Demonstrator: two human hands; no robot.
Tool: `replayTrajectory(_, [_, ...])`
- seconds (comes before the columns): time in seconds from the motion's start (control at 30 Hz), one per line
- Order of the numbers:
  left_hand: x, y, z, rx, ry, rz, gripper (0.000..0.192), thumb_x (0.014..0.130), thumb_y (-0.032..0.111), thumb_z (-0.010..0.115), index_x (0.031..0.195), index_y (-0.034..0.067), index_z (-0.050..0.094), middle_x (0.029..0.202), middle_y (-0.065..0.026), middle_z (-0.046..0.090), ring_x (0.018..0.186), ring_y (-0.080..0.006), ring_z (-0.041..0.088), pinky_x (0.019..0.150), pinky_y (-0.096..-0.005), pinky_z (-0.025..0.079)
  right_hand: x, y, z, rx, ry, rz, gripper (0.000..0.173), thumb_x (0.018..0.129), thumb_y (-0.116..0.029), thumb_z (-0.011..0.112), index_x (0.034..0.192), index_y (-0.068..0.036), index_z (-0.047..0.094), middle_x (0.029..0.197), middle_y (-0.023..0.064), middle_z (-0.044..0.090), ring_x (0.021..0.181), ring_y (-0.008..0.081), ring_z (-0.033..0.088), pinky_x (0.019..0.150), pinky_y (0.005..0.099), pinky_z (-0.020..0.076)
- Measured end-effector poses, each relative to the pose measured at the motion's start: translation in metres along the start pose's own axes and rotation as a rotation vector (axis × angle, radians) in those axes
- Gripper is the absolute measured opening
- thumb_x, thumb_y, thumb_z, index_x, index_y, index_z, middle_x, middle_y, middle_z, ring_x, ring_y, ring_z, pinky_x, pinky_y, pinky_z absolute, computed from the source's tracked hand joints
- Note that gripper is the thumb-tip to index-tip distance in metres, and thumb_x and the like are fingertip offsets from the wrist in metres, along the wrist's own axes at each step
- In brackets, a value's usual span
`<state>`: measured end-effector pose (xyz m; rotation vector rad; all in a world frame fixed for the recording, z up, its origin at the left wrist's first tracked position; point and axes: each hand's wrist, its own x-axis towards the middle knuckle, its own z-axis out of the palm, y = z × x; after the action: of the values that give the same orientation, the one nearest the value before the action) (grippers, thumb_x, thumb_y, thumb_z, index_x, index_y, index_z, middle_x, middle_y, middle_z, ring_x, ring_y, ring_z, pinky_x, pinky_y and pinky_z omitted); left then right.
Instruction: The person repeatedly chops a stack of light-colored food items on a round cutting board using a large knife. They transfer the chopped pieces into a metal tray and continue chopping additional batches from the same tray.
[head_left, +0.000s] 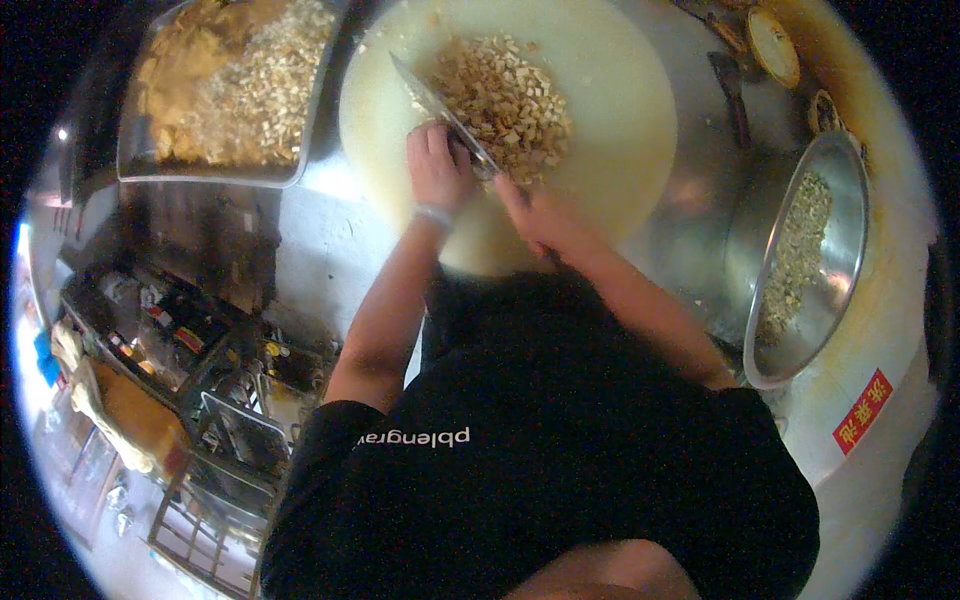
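Observation:
My right hand (534, 217) grips the handle of a kitchen knife (448, 112), whose blade slants up to the left over a round, pale chopping board (622, 112). Against the near side of the blade, my left hand (441, 166) presses with bent fingers on a small dark piece of food, mostly hidden. Diced light-brown food (510, 105) lies heaped on the board just beyond the blade. Some small pale bits lie along the blade's left side.
A rectangular metal tray (217, 178) of diced and larger brown pieces stands at upper left. At right, a steel bowl (840, 281) holds chopped greenish food. Beyond it lie a dark-handled tool (735, 105) and a round container (774, 46). Metal racks (217, 487) stand at lower left.

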<state>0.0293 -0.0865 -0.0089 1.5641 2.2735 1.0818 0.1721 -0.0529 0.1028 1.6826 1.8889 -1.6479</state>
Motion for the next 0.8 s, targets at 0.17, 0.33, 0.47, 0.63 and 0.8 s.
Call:
replayTrajectory(0.17, [0.003, -0.001, -0.006, -0.073, -0.02, 0.013, 0.02, 0.076, 0.003, 0.053, 0.095, 0.001, 0.048, 0.094, -0.0184, 0.05, 0.09, -0.0362, 0.046, 0.079, -0.0437, 0.039, 0.047, -0.008, 0.012, -0.085, -0.025, -0.004, 0.068, 0.084, -0.06, 0.036, 0.06, 0.0, 0.059, 0.041, 0.0098, 0.047, 0.036, 0.021, 0.05, 0.038, 0.0342, 0.0413])
replayTrajectory(0.33, [0.003, 0.0, -0.004, -0.07, 0.142, -0.047, 0.016, 0.078, 0.001, 0.049, 0.093, 0.001, 0.048, 0.092, -0.0186, 0.049, 0.089, -0.0361, 0.045, 0.078, -0.043, 0.038, -0.001, -0.006, -0.001, 0.063, 0.002, -0.096, 0.069, 0.083, -0.06, 0.038, 0.056, 0.0, 0.057, 0.041, 0.0107, 0.049, 0.035, 0.0228, 0.051, 0.041, 0.0366, 0.044])
replayTrajectory(0.47, [0.001, 0.0, -0.001, -0.002, -0.008, -0.11, 0.016, 0.078, 0.001, 0.048, 0.094, 0.001, 0.047, 0.09, -0.0182, 0.048, 0.087, -0.0359, 0.045, 0.076, -0.0428, 0.038, 0.039, 0.023, 0.037, -0.079, 0.093, -0.074, 0.068, 0.084, -0.06, 0.038, 0.053, -0.002, 0.054, 0.04, 0.007, 0.047, 0.033, 0.0213, 0.048, 0.039, 0.0355, 0.0417])
replayTrajectory(0.63, [0.001, -0.002, -0.005, -0.07, 0.09, -0.11, 0.019, 0.074, 0.0, 0.047, 0.093, 0.0, 0.045, 0.088, -0.0192, 0.047, 0.085, -0.0372, 0.044, 0.074, -0.044, 0.037, 0.016, -0.012, 0.006, 0.022, -0.06, -0.026, 0.071, 0.084, -0.062, 0.035, 0.057, 0.001, 0.056, 0.043, 0.0097, 0.051, 0.036, 0.0221, 0.052, 0.042, 0.036, 0.0443])
replayTrajectory(0.8, [-0.001, -0.003, 0.0, -0.08, 0.082, -0.121, 0.015, 0.075, 0.001, 0.047, 0.09, 0.0, 0.045, 0.086, -0.02, 0.046, 0.083, -0.0376, 0.044, 0.072, -0.0446, 0.036, 0.008, 0.006, 0.018, -0.065, -0.04, 0.014, 0.072, 0.083, -0.063, 0.032, 0.064, 0.0, 0.061, 0.046, 0.0117, 0.053, 0.043, 0.0239, 0.055, 0.05, 0.0373, 0.0465])
